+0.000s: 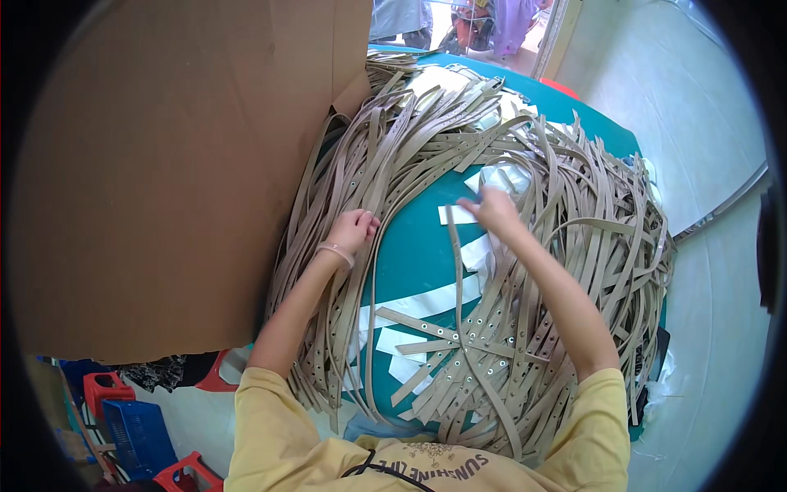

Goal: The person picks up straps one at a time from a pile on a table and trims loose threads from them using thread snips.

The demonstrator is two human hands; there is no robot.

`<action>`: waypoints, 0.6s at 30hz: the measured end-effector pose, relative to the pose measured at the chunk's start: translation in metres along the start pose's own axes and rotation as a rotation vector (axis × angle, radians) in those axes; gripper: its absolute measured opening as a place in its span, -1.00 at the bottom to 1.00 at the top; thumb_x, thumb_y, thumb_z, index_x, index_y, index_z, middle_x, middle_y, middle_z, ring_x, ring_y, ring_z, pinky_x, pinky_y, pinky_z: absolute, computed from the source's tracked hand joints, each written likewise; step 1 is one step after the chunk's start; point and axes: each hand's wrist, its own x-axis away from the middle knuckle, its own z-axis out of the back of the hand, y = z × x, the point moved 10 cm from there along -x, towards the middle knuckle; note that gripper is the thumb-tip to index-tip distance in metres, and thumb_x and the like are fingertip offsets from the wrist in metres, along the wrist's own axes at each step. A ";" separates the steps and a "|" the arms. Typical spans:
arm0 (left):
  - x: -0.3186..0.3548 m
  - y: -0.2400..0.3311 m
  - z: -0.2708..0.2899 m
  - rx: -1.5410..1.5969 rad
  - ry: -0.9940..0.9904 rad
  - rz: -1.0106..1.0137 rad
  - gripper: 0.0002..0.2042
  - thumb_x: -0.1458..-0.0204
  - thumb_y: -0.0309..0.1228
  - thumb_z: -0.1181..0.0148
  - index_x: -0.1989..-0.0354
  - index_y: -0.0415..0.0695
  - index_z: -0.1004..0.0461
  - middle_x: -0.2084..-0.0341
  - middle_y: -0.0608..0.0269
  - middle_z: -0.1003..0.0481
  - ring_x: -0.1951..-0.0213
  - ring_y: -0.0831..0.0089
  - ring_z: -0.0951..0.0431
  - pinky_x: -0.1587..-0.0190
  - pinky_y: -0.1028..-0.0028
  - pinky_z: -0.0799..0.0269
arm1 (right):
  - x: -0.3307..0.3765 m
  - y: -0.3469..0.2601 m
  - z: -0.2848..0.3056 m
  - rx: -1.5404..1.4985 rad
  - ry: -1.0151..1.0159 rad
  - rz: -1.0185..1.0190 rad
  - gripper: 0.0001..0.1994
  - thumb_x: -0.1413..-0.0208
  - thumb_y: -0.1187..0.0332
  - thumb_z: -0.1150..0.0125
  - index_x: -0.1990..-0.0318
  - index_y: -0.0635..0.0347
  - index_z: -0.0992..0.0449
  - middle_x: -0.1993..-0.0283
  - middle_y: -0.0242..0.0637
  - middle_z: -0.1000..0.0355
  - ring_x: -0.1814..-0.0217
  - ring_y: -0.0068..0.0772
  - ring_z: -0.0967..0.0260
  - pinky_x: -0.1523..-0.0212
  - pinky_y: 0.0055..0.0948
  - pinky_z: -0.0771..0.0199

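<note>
A teal table (414, 246) is heaped with several long beige straps (574, 230) that have rows of punched holes and metal eyelets. My left hand (354, 230) rests with curled fingers on a bundle of straps (328, 271) at the table's left edge; a pale bracelet sits on that wrist. My right hand (492, 207) reaches to the middle of the table and pinches the end of one beige strap (456, 271) beside a white paper strip (456, 215). Several more white strips (426, 303) lie on the teal surface between my arms.
A large brown cardboard sheet (172, 164) stands along the left side of the table. Red and blue plastic stools and crates (135, 418) sit on the floor at the lower left. Other people (459, 20) are at the far end. Pale floor (705, 123) lies to the right.
</note>
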 end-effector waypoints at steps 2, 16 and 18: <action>0.020 0.005 -0.030 0.993 -0.280 0.213 -0.75 -0.18 -0.27 0.12 0.22 -0.16 -0.43 0.65 0.36 -0.39 0.57 0.64 -0.39 0.47 0.60 -0.32 | 0.013 -0.011 -0.043 -0.261 -0.144 -0.069 -0.43 0.07 -0.16 -0.16 0.39 0.32 -0.51 0.48 -0.15 -0.47 0.46 -0.33 -0.44 0.41 -0.39 -0.39; 0.075 0.157 -0.019 1.383 -0.400 -0.059 -0.54 -0.17 -0.23 0.10 -0.20 -0.14 -0.09 0.07 0.05 -0.42 0.09 0.31 -0.48 0.06 0.42 -0.43 | 0.185 -0.091 0.034 -1.096 -0.426 -0.055 -0.77 -0.11 0.24 -0.11 0.29 0.23 -0.50 0.59 -0.46 -0.41 0.53 -0.73 -0.25 0.49 -0.66 -0.20; 0.059 0.156 -0.011 1.311 -0.251 -0.093 -0.52 -0.10 -0.43 -0.05 -0.19 -0.19 -0.09 0.15 0.04 -0.46 0.18 0.44 -0.52 0.18 0.52 -0.47 | 0.203 -0.086 0.024 -1.006 -0.496 -0.023 -0.77 -0.10 0.23 -0.12 0.28 0.23 -0.53 0.57 -0.47 -0.43 0.47 -0.73 -0.27 0.45 -0.65 -0.23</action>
